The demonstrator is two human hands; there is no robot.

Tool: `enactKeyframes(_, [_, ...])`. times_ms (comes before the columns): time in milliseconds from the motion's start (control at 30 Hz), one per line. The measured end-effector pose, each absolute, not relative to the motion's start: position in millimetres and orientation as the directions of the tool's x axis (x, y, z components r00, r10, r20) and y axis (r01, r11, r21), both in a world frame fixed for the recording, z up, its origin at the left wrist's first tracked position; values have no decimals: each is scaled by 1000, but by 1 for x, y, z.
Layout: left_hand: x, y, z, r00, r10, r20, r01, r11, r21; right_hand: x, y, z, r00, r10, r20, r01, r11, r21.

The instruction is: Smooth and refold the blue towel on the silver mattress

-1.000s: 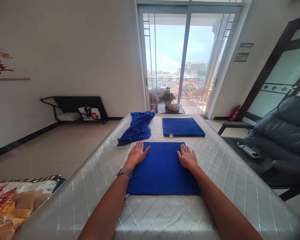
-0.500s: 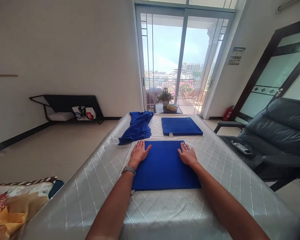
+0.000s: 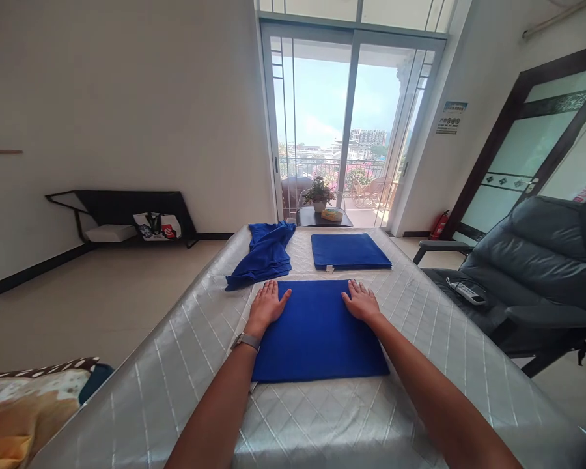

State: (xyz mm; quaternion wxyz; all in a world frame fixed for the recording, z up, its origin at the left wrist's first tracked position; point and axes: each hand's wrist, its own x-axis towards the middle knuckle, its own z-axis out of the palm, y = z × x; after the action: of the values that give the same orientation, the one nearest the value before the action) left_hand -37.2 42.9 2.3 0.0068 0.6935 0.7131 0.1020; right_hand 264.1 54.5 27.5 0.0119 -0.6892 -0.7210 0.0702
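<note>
A flat blue rectangle of fabric [image 3: 322,335], which looks like a cushion cover, lies on a silvery quilted bed surface [image 3: 176,365] right before me. On its far left corner rests my left hand [image 3: 267,303], palm down with fingers stretched out. My right hand [image 3: 361,301] lies flat on the far right corner, fingers also extended. Neither hand grips anything. Beyond them, a neat stack of folded blue fabric pieces [image 3: 351,250] with a white tag lies at the right. To its left is a crumpled heap of blue fabric [image 3: 264,253].
Right of the bed stands a dark leather armchair [image 3: 551,260] with a power strip [image 3: 466,291] on its seat. A small table with a potted plant [image 3: 319,192] is at the far end. Patterned bedding [image 3: 34,410] lies at the lower left.
My view has tilted up and shifted slightly, so everything sits a little lower and further left. Both hands stay flat on the far corners of the blue fabric.
</note>
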Motion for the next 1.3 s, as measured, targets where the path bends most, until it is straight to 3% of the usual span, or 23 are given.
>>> enactKeyframes(333, [-39,46,-2,-37,991,131,994,23,109,267,56,14,-58,997,-43,980,49,-195])
enactKeyframes(533, [-32,37,10,-154,971,180,988,150,40,264,55,14,-58,998,-32,976,50,-210])
enactKeyframes(600, [-11,32,18,-60,971,230,998,57,21,263,54,16,-58,998,-35,974,49,-220])
enactKeyframes(733, [71,28,27,336,892,302,933,-359,22,265,52,17,-64,998,-20,972,58,-227])
enactKeyframes(833, [137,37,25,448,835,320,865,-495,80,269,51,14,-115,993,-18,979,111,-171])
enactKeyframes(933, [174,53,18,411,867,281,866,-467,178,274,50,11,-171,985,-28,981,167,-99])
enactKeyframes(1067, [173,65,6,342,914,215,869,-395,297,274,51,10,-152,988,-16,985,150,-90])
enactKeyframes(1300, [125,51,2,254,958,133,930,-279,238,267,54,14,-85,996,-6,975,82,-206])
